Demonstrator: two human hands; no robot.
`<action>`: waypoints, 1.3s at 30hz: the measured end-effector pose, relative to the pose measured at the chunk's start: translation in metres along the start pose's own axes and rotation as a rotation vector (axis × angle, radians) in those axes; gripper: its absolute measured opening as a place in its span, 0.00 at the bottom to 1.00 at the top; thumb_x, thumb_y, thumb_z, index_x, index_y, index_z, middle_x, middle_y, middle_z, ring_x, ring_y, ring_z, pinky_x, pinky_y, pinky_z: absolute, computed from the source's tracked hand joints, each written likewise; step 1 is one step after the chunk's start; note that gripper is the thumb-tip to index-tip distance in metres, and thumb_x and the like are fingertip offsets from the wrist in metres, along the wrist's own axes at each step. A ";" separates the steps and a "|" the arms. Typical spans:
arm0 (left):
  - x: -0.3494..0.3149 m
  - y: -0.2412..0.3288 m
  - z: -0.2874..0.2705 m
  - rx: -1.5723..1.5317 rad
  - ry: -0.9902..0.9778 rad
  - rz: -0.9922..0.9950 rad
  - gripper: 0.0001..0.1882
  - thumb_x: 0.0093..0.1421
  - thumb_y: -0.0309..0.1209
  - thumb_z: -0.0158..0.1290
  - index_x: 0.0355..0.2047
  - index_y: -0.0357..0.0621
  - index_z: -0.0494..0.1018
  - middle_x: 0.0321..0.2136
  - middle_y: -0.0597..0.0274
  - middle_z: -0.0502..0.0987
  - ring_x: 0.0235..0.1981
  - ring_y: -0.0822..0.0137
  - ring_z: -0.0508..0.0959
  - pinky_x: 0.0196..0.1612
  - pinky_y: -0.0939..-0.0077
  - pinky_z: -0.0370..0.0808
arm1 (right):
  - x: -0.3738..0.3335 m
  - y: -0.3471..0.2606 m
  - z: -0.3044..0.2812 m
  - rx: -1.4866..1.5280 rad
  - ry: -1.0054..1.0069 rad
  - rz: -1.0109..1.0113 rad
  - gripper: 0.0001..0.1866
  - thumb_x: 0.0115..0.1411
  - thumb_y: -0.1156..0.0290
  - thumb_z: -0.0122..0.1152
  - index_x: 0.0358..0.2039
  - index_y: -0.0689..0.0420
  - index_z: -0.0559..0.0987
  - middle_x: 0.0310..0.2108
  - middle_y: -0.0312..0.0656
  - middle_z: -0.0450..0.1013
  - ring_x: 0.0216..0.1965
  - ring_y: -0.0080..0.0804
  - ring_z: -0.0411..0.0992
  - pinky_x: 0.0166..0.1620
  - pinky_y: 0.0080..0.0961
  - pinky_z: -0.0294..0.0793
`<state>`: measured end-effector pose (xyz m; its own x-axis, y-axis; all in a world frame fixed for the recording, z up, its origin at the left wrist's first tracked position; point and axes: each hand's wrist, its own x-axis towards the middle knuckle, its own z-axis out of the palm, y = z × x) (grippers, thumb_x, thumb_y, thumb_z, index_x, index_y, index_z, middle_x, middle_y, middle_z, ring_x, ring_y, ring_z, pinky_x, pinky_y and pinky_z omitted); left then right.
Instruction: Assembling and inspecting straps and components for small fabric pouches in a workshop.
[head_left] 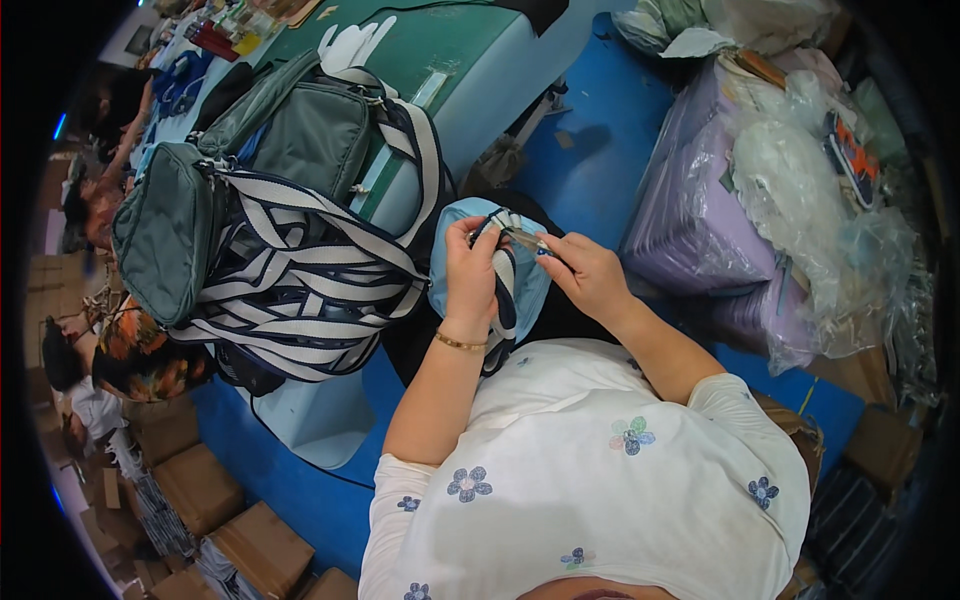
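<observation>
In my lap rests a light blue fabric bag (455,216) with a white-and-navy striped strap (504,285). My left hand (470,270) pinches the end of that strap at the top of the bag, its fingers closed. From the right, my right hand (588,272) grips small metal thread snips (526,240), their tip against the strap beside my left fingers. Whether the blades are apart is too small to tell. Left of my hands, grey-green bags (170,235) lie on the table with a heap of striped straps (310,265).
A white glove (352,44) lies on the green tabletop (460,45). To the right stands a plastic-wrapped stack of lilac sheets (700,210). Cardboard boxes (255,550) sit on the blue floor at lower left. Other people are partly visible along the far left.
</observation>
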<state>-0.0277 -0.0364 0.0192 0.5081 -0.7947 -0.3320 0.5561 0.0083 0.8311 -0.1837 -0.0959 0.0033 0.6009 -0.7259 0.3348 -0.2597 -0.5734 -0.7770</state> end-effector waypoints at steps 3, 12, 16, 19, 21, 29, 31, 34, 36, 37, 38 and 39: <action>-0.002 0.001 0.002 -0.010 0.007 -0.011 0.12 0.59 0.24 0.48 0.42 0.39 0.60 0.35 0.59 0.70 0.32 0.74 0.72 0.36 0.81 0.72 | 0.000 -0.001 -0.001 -0.042 0.021 -0.033 0.16 0.56 0.60 0.58 0.41 0.53 0.78 0.21 0.39 0.67 0.20 0.34 0.67 0.22 0.26 0.65; -0.001 -0.003 0.001 0.001 0.020 -0.011 0.12 0.59 0.25 0.48 0.42 0.39 0.60 0.35 0.59 0.70 0.32 0.74 0.72 0.35 0.82 0.72 | 0.000 0.003 -0.006 0.064 0.017 0.037 0.14 0.56 0.64 0.58 0.40 0.55 0.78 0.21 0.39 0.68 0.20 0.32 0.67 0.24 0.24 0.65; -0.002 0.000 0.003 0.013 0.014 -0.006 0.12 0.59 0.25 0.48 0.42 0.39 0.60 0.35 0.59 0.70 0.31 0.74 0.72 0.35 0.82 0.72 | 0.000 -0.002 -0.005 0.046 -0.008 0.038 0.14 0.56 0.64 0.59 0.40 0.55 0.78 0.21 0.39 0.68 0.20 0.32 0.67 0.24 0.24 0.65; -0.002 0.001 -0.001 0.030 0.012 0.005 0.12 0.59 0.24 0.48 0.42 0.38 0.61 0.34 0.60 0.70 0.31 0.74 0.72 0.35 0.83 0.72 | 0.002 -0.003 -0.005 -0.012 0.008 -0.015 0.13 0.55 0.64 0.59 0.40 0.55 0.78 0.21 0.39 0.68 0.21 0.33 0.67 0.24 0.25 0.66; -0.004 0.009 -0.005 0.008 0.031 -0.028 0.11 0.59 0.24 0.48 0.42 0.38 0.61 0.33 0.59 0.70 0.30 0.74 0.72 0.33 0.82 0.72 | 0.007 -0.002 -0.006 -0.040 0.016 -0.062 0.13 0.55 0.64 0.59 0.40 0.55 0.78 0.21 0.39 0.68 0.21 0.34 0.67 0.24 0.25 0.66; -0.013 0.038 -0.032 -0.016 -0.030 -0.066 0.11 0.58 0.25 0.48 0.41 0.40 0.62 0.27 0.58 0.71 0.23 0.69 0.71 0.24 0.80 0.68 | 0.106 0.001 -0.022 0.017 0.145 -0.055 0.16 0.57 0.62 0.57 0.43 0.55 0.76 0.25 0.41 0.67 0.25 0.34 0.68 0.27 0.26 0.65; -0.018 0.044 -0.040 -0.092 -0.079 -0.078 0.11 0.58 0.24 0.48 0.40 0.40 0.62 0.28 0.58 0.71 0.25 0.71 0.72 0.27 0.81 0.71 | 0.119 -0.012 -0.021 0.108 0.063 -0.073 0.16 0.57 0.62 0.57 0.43 0.54 0.77 0.24 0.41 0.67 0.25 0.33 0.68 0.28 0.26 0.65; -0.021 0.047 -0.040 -0.173 -0.010 -0.061 0.10 0.58 0.25 0.48 0.40 0.41 0.62 0.27 0.59 0.71 0.24 0.70 0.72 0.27 0.79 0.71 | 0.112 -0.028 -0.014 0.153 -0.211 -0.252 0.16 0.57 0.68 0.58 0.44 0.60 0.76 0.23 0.40 0.67 0.25 0.29 0.65 0.30 0.22 0.64; -0.023 0.049 -0.039 -0.230 0.041 -0.058 0.10 0.59 0.26 0.48 0.40 0.41 0.62 0.27 0.59 0.71 0.24 0.69 0.72 0.28 0.77 0.71 | 0.094 -0.035 -0.012 0.092 -0.299 -0.215 0.15 0.56 0.67 0.57 0.44 0.58 0.76 0.22 0.43 0.66 0.25 0.33 0.66 0.29 0.26 0.65; -0.022 0.049 -0.036 -0.237 0.039 -0.053 0.10 0.59 0.26 0.48 0.40 0.41 0.62 0.27 0.59 0.71 0.24 0.69 0.72 0.28 0.77 0.71 | 0.083 -0.040 -0.014 0.092 -0.332 -0.170 0.15 0.56 0.67 0.57 0.43 0.58 0.76 0.22 0.43 0.66 0.25 0.35 0.66 0.29 0.27 0.65; -0.022 0.048 -0.034 -0.234 0.063 -0.048 0.10 0.59 0.26 0.48 0.40 0.41 0.62 0.28 0.59 0.71 0.25 0.70 0.72 0.29 0.77 0.72 | 0.073 -0.044 -0.015 0.088 -0.346 -0.144 0.15 0.56 0.67 0.57 0.43 0.58 0.77 0.22 0.43 0.66 0.24 0.34 0.66 0.29 0.27 0.64; -0.021 0.047 -0.031 -0.230 0.086 -0.044 0.10 0.59 0.26 0.48 0.40 0.40 0.62 0.29 0.58 0.71 0.26 0.70 0.72 0.30 0.77 0.72 | 0.064 -0.047 -0.015 0.084 -0.359 -0.116 0.15 0.56 0.66 0.58 0.43 0.58 0.77 0.22 0.43 0.66 0.24 0.34 0.66 0.28 0.27 0.64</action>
<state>0.0080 -0.0005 0.0521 0.5285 -0.7429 -0.4109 0.7091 0.1201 0.6948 -0.1447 -0.1212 0.0693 0.8528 -0.4704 0.2269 -0.1205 -0.6000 -0.7909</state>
